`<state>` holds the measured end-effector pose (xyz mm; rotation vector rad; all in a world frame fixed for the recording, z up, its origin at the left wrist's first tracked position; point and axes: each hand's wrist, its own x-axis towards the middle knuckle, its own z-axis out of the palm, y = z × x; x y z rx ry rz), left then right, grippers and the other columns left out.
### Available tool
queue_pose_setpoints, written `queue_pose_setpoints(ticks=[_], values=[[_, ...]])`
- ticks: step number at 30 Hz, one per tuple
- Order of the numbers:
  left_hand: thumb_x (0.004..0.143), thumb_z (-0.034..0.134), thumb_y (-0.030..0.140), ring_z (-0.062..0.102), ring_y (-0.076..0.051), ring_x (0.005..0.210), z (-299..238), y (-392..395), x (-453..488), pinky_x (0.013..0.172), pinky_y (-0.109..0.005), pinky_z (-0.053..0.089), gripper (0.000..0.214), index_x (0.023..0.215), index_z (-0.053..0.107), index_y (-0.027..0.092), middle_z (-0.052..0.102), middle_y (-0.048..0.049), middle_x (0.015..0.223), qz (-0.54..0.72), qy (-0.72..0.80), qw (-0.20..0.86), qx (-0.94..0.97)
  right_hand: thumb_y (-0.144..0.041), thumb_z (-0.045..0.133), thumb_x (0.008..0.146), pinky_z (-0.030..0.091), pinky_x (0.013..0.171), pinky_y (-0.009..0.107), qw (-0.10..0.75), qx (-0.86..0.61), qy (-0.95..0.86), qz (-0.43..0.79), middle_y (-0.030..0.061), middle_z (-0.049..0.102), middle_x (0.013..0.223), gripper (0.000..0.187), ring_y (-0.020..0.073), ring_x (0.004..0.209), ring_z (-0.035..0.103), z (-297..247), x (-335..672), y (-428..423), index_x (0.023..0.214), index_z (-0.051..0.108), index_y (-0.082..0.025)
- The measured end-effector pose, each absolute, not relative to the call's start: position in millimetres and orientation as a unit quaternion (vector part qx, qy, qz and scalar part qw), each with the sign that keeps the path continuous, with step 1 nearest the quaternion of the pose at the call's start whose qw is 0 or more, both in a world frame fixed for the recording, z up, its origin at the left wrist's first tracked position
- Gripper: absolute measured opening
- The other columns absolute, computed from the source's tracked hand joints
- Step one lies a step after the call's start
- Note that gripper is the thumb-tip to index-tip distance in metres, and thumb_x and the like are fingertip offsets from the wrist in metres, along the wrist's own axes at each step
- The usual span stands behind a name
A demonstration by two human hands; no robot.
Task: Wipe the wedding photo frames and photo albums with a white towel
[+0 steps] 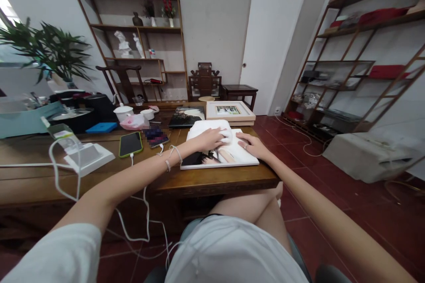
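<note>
On the wooden table in front of me lies a photo panel [195, 161] with a white edge and a printed picture, dark at its lower left. A bunched white cloth [202, 127] covers its upper part. My left hand [212, 138] presses down on the cloth, its fingers curled into the folds. At the panel's right side my right hand [251, 145] rests with fingers stretched out over the surface. Part of the picture is hidden by the cloth and both hands.
Behind the panel lie a framed picture [229, 110] and a dark photo panel [187, 116]. To the left are a green-edged phone [130, 144], a second phone [156, 136], white cables, a white stand [89, 157] and a pink plastic bag [134, 121]. The table's front edge [215, 181] is close to my lap.
</note>
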<state>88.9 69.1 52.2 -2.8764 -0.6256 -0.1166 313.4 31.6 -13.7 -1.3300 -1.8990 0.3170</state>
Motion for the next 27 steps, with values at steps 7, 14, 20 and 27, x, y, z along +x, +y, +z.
queue_pose_setpoints(ticks=[7, 14, 20, 27], values=[[0.091, 0.038, 0.022, 0.035, -0.03, 0.127, 52.4, -3.1, 81.0, 0.092, -0.043, 0.037, 0.03, 0.112, 0.059, 0.022, 0.038, -0.013, 0.139, -0.019, -0.204, 0.119, -0.972, -0.026, 0.053, 0.079, 0.036, 0.103, 0.041, 0.397, -0.516, -0.749, 0.12, 0.0091, 0.057, 0.125, 0.034, 0.0231, 0.117, 0.052, -13.6, 313.4, 31.1, 0.111, 0.062, -0.018], [0.086, 0.045, 0.022, 0.035, -0.03, 0.127, 61.6, -67.4, 67.5, 0.095, -0.041, 0.037, 0.021, 0.096, 0.062, 0.016, 0.036, -0.0131, 0.141, -0.011, -0.162, 0.129, -0.978, -0.024, 0.052, 0.079, 0.037, 0.103, 0.04, 0.405, -0.51, -0.75, 0.117, 0.0095, 0.057, 0.125, 0.033, 0.0233, 0.117, 0.052, -16.1, 314.4, 33.2, 0.109, 0.063, -0.018], [0.091, 0.037, 0.024, 0.043, -0.027, 0.122, 60.2, -20.6, 86.5, 0.09, -0.038, 0.041, 0.027, 0.105, 0.06, 0.02, 0.042, -0.0121, 0.136, -0.003, -0.193, 0.12, -0.974, -0.021, 0.053, 0.077, 0.037, 0.102, 0.04, 0.411, -0.505, -0.75, 0.118, 0.0059, 0.059, 0.123, 0.034, 0.0221, 0.116, 0.053, -16.8, 314.8, 33.5, 0.109, 0.063, -0.022], [0.093, 0.034, 0.033, 0.039, -0.027, 0.123, 49.7, 55.8, 107.0, 0.091, -0.038, 0.039, 0.034, 0.118, 0.054, 0.02, 0.037, -0.0132, 0.139, -0.018, -0.219, 0.142, -0.965, -0.025, 0.053, 0.078, 0.034, 0.103, 0.041, 0.396, -0.522, -0.745, 0.124, 0.0073, 0.058, 0.125, 0.036, 0.0232, 0.117, 0.052, -9.0, 310.3, 27.2, 0.113, 0.061, -0.021]])
